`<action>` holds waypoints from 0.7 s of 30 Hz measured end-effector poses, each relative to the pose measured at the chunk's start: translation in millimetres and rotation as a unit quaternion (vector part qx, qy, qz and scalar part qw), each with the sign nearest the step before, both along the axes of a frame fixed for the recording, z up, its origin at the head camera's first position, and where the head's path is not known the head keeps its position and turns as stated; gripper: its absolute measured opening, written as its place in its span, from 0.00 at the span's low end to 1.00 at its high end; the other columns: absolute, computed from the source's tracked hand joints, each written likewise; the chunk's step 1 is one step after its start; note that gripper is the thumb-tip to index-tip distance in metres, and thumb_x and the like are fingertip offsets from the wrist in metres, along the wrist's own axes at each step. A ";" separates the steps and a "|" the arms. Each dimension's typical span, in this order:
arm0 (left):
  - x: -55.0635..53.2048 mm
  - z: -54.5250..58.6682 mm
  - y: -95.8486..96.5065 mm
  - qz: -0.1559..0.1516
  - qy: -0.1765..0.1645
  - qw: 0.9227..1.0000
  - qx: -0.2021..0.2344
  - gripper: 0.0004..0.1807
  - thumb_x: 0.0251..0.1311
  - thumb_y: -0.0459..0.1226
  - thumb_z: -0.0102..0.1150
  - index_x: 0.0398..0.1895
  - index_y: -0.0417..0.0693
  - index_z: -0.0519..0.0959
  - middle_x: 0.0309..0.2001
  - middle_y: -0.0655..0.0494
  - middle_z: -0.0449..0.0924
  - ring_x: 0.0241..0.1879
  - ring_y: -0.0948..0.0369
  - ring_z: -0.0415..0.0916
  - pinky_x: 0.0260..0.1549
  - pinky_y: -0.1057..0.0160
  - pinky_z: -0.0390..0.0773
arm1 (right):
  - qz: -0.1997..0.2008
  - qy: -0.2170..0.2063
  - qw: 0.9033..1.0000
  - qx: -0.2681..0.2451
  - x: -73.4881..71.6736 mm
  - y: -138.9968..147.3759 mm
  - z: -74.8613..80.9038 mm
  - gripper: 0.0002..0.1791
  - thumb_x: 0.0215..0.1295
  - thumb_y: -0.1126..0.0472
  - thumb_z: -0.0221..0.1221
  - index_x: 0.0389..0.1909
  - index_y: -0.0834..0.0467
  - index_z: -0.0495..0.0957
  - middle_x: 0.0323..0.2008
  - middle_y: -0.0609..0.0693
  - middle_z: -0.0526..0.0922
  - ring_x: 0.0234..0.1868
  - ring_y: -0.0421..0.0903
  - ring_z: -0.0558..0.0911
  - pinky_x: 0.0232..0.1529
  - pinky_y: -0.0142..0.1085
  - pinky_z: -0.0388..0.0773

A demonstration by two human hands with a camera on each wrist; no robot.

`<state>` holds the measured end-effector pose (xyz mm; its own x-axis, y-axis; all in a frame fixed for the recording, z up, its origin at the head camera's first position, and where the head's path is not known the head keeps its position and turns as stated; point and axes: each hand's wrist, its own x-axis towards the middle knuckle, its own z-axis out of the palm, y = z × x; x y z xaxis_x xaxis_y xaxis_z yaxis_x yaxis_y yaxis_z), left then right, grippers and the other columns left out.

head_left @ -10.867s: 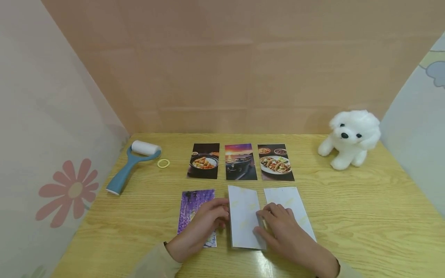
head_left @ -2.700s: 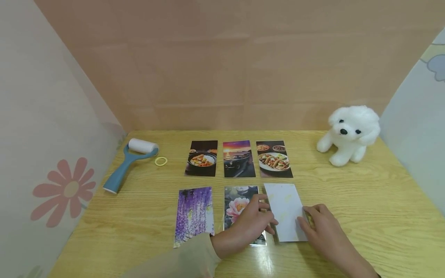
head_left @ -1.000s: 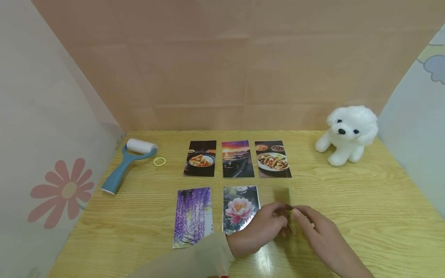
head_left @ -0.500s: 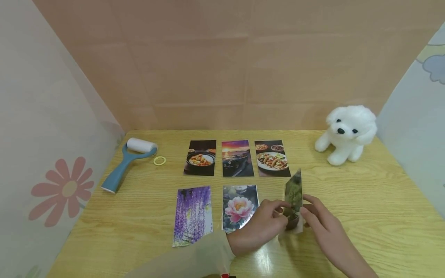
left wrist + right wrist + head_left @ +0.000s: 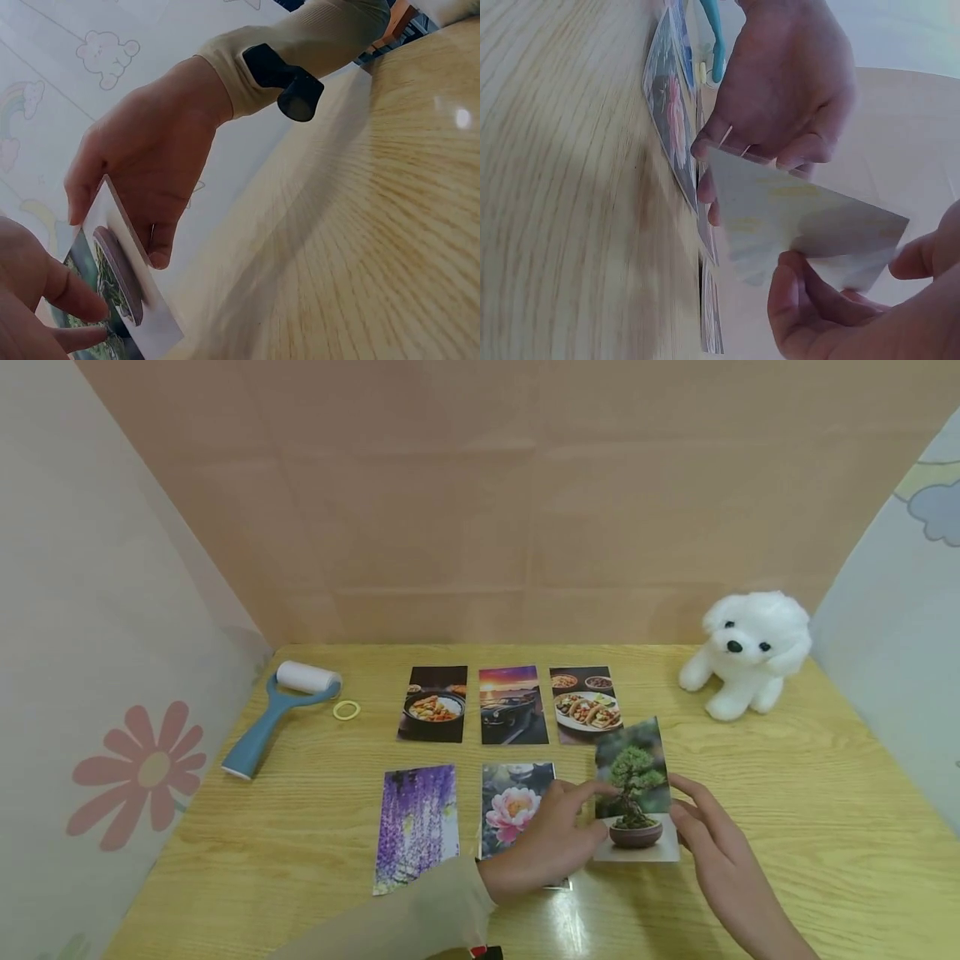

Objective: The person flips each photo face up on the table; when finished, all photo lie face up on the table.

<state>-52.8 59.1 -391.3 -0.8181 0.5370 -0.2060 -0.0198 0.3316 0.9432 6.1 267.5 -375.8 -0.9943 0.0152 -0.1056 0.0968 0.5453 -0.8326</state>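
Note:
A photo card of a potted bonsai tree is tilted up off the table, picture side toward the head camera. My left hand pinches its left edge, the index finger lying over the picture. At the opposite edge my right hand grips the card between thumb and fingers. In the right wrist view the card's pale back shows faint yellow marks. A pink flower photo card lies partly under my left hand and forearm. Left of it rests a purple blossom photo card.
Behind lie three more photo cards: a rice dish, a car at sunset and tacos. A blue-handled lint roller and a yellow ring lie left. A white plush dog sits at back right.
The last face-down card has been lifted and turned, from its white back through edge-on to its bonsai picture. Earlier, the pink flower card was also face down. My left hand moved right.

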 end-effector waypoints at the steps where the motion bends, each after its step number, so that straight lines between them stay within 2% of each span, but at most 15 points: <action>1: -1.2 0.3 -1.3 -0.004 0.010 1.000 0.000 0.26 0.63 0.36 0.53 0.64 0.67 0.77 0.53 0.58 0.64 0.48 0.60 0.62 0.43 0.55 0.65 | -0.003 0.003 1.000 -0.002 0.0 -0.4 -0.1 0.28 0.85 0.51 0.35 0.76 0.62 0.54 0.64 0.68 0.70 0.61 0.57 0.73 0.45 0.28 0.73; 3: -3.7 1.1 -4.4 -0.013 0.023 1.000 0.000 0.27 0.63 0.36 0.52 0.65 0.66 0.76 0.54 0.59 0.67 0.49 0.62 0.64 0.42 0.57 0.66 | -0.010 0.009 1.000 -0.008 -0.2 -1.8 -0.4 0.27 0.85 0.52 0.34 0.76 0.61 0.56 0.48 0.63 0.77 0.45 0.50 0.76 0.35 0.27 0.69; 5: -6.3 1.8 -7.7 -0.019 0.028 0.999 0.005 0.27 0.64 0.36 0.52 0.66 0.65 0.76 0.55 0.60 0.70 0.50 0.63 0.68 0.41 0.58 0.69 | -0.018 0.014 1.000 -0.013 -0.4 -3.1 -0.6 0.26 0.85 0.52 0.34 0.75 0.61 0.57 0.30 0.56 0.72 0.29 0.46 0.70 0.28 0.33 0.66; 6: -7.5 2.5 -9.4 -0.020 0.028 0.999 0.008 0.27 0.65 0.37 0.52 0.67 0.65 0.75 0.56 0.60 0.71 0.50 0.63 0.70 0.41 0.58 0.71 | -0.022 0.015 1.000 -0.017 -0.4 -3.6 -0.9 0.25 0.85 0.53 0.34 0.74 0.60 0.58 0.25 0.54 0.67 0.24 0.46 0.65 0.25 0.36 0.64; 7: -8.5 3.1 -11.1 -0.020 0.022 0.999 0.010 0.26 0.65 0.37 0.52 0.67 0.65 0.75 0.57 0.61 0.72 0.51 0.64 0.71 0.40 0.59 0.72 | -0.025 0.014 0.999 -0.013 0.0 -3.7 -1.0 0.25 0.85 0.53 0.34 0.74 0.59 0.58 0.25 0.55 0.67 0.24 0.44 0.64 0.25 0.38 0.63; 8: -9.4 3.5 -12.7 -0.019 0.015 1.000 0.014 0.26 0.66 0.38 0.51 0.67 0.65 0.74 0.58 0.62 0.72 0.51 0.65 0.72 0.40 0.59 0.74 | -0.028 0.013 0.999 -0.009 0.2 -3.6 -1.2 0.26 0.85 0.52 0.34 0.75 0.59 0.58 0.28 0.57 0.71 0.25 0.42 0.66 0.25 0.37 0.64; 10: -10.6 4.1 -14.9 -0.016 0.001 1.000 0.023 0.26 0.68 0.38 0.51 0.69 0.64 0.72 0.60 0.61 0.71 0.52 0.65 0.74 0.41 0.59 0.75 | -0.031 0.008 0.999 0.002 0.6 -2.6 -1.7 0.26 0.85 0.52 0.34 0.75 0.58 0.58 0.42 0.64 0.78 0.36 0.43 0.74 0.31 0.36 0.69; 11: -10.9 4.4 -15.6 -0.012 -0.007 1.000 0.027 0.26 0.68 0.39 0.51 0.70 0.63 0.71 0.60 0.61 0.71 0.51 0.65 0.74 0.41 0.59 0.76 | -0.032 0.004 0.999 0.002 0.9 -1.9 -2.2 0.27 0.85 0.51 0.34 0.76 0.58 0.57 0.51 0.68 0.77 0.44 0.47 0.77 0.37 0.39 0.73; 13: -10.7 5.0 -16.2 -0.001 -0.024 0.999 0.033 0.30 0.67 0.39 0.51 0.73 0.60 0.67 0.61 0.60 0.70 0.51 0.65 0.75 0.42 0.59 0.77 | -0.035 -0.004 0.999 0.001 1.0 -0.9 -3.3 0.28 0.84 0.50 0.35 0.77 0.58 0.55 0.66 0.71 0.68 0.61 0.57 0.71 0.51 0.49 0.73; 15: -10.5 5.0 -15.8 0.013 -0.038 0.998 0.042 0.34 0.66 0.37 0.52 0.76 0.55 0.62 0.62 0.59 0.70 0.48 0.65 0.77 0.39 0.59 0.77 | -0.041 -0.007 0.999 -0.016 0.3 -1.0 -4.2 0.28 0.84 0.50 0.35 0.77 0.59 0.54 0.67 0.73 0.65 0.67 0.67 0.66 0.56 0.61 0.69; 17: -10.2 4.5 -15.1 0.032 -0.056 0.996 0.055 0.37 0.64 0.35 0.53 0.78 0.50 0.59 0.61 0.58 0.72 0.42 0.63 0.79 0.38 0.58 0.78 | -0.050 -0.009 0.998 -0.026 -0.2 -1.5 -5.4 0.29 0.84 0.50 0.36 0.78 0.58 0.53 0.66 0.74 0.66 0.69 0.70 0.62 0.56 0.66 0.65; 18: -10.1 4.3 -15.0 0.040 -0.062 0.995 0.062 0.38 0.63 0.34 0.53 0.78 0.47 0.58 0.61 0.58 0.72 0.39 0.62 0.80 0.38 0.57 0.79 | -0.054 -0.007 0.998 -0.022 -0.9 -1.8 -6.3 0.29 0.84 0.50 0.37 0.78 0.58 0.53 0.63 0.73 0.70 0.69 0.68 0.64 0.56 0.61 0.68; 21: -10.7 3.3 -15.9 0.053 -0.070 0.993 0.076 0.36 0.63 0.32 0.52 0.77 0.42 0.60 0.58 0.57 0.74 0.32 0.59 0.79 0.37 0.57 0.79 | -0.063 0.005 0.998 -0.003 -2.6 -2.6 -9.6 0.28 0.83 0.51 0.40 0.77 0.57 0.55 0.56 0.67 0.78 0.66 0.61 0.70 0.49 0.42 0.74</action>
<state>-63.5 43.1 -388.0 -0.8412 0.4822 -0.2446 -0.1810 0.1751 0.9678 3.5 264.9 -385.4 -0.9855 0.1396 -0.0970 0.1567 0.5250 -0.8366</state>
